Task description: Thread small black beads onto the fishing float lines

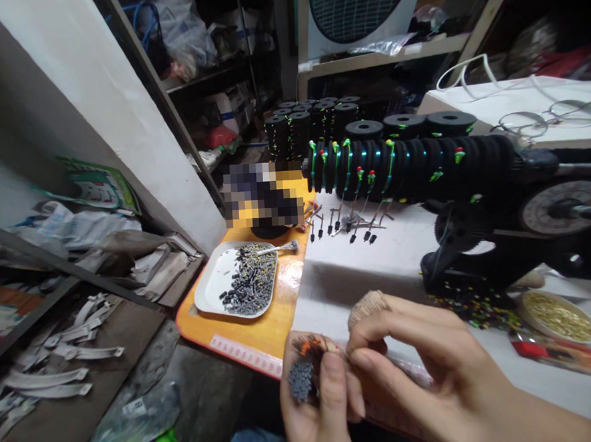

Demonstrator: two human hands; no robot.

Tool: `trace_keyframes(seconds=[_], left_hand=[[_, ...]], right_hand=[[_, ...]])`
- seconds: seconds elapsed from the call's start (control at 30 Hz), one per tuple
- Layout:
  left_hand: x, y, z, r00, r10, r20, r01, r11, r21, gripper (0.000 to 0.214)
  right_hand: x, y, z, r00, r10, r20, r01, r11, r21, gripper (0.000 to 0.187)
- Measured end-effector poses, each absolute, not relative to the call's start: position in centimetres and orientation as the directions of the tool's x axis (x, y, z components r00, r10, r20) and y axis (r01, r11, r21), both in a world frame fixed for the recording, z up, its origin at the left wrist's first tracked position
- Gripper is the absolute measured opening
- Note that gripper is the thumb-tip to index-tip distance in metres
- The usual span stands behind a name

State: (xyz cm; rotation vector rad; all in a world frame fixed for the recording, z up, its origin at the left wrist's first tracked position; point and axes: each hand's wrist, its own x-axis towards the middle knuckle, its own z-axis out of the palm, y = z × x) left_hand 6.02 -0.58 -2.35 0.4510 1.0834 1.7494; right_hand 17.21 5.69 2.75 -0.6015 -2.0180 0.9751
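My left hand (pixel 319 399) is closed at the bottom centre, gripping a bundle of small grey tubes (pixel 301 379) with orange tips showing above them. My right hand (pixel 424 366) reaches in from the right, thumb and forefinger pinched at the top of that bundle; the forefinger wears a tan knitted cot (pixel 368 304). Both hands hover over the near edge of a white sheet (pixel 378 262). What the pinch holds is too small to make out.
A white tray (pixel 210 289) with grey tubes sits on an orange board (pixel 262 330). A row of black foam spools (pixel 412 164) with green and red floats hangs on a machine (pixel 477 236); more spools (pixel 314 123) stack behind. A brass-filled dish (pixel 556 315) sits right. Cluttered shelves stand left.
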Motion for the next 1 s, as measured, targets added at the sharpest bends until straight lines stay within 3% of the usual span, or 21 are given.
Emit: trace_keyframes(seconds=[0.17, 0.37, 0.63, 0.87, 1.0], left_hand=[[4.5, -0.4, -2.1, -0.4, 0.904, -0.15, -0.568, -0.116, 0.815, 0.044], [1.5, -0.5, -1.5, -0.094, 0.983, -0.156, -0.548, 0.079, 0.832, 0.034], [0.2, -0.9, -1.5, 0.116, 0.984, -0.138, -0.608, 0.18, 0.773, 0.028], [0.4, -1.0, -1.1, 0.165, 0.971, -0.174, -0.66, 0.24, 0.712, 0.029], [0.3, -1.2, -1.1, 0.179, 0.968, -0.179, -0.68, 0.253, 0.688, 0.023]], right_hand=[[17.6, 6.1, 3.1, -0.618, 0.604, 0.503, 0.062, 0.676, -0.734, 0.017], [18.5, 7.3, 3.9, -0.615, 0.609, 0.501, 0.116, 0.698, -0.706, 0.021], [18.4, 7.5, 3.3, -0.678, 0.553, 0.483, 0.13, 0.738, -0.663, 0.023], [18.3, 7.5, 3.7, -0.67, 0.521, 0.528, 0.118, 0.778, -0.617, 0.01], [18.3, 7.6, 3.7, -0.674, 0.523, 0.522, 0.13, 0.779, -0.613, 0.014]])
